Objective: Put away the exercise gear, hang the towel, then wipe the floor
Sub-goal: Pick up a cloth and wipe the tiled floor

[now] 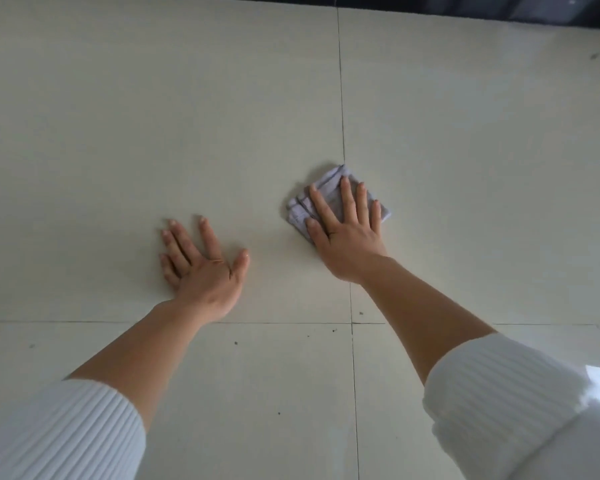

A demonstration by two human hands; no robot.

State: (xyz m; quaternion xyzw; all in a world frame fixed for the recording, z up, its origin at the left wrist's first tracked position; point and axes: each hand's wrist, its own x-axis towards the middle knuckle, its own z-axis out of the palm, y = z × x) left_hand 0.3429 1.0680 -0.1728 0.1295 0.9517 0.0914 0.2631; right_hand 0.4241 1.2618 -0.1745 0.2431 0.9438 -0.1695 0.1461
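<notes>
Cloth (328, 180), folded into a small pale-lilac pad, lies flat on the floor (153, 116) across the long grout line (341, 98), ahead of the person and slightly to the right. It is pinned under the right grip (347, 233), whose fingers are straight and spread apart, with nothing curled round the pad. The near part of the pad is hidden under the palm, and the far corner and left edge stick out past the fingertips.

The step in hand is judged to be the wiping. It is best done with even pressure through the flat palm, so that the folds are not dragged open. Strokes should be overlapped and drawn towards the dark specks (236, 342) seen on the nearer tiles.

The left grip (203, 268) is laid open on bare tile, well apart from the cloth, fingers straight. Weight is apparently borne on it, so it should be shifted before the pad is swept that way.
</notes>
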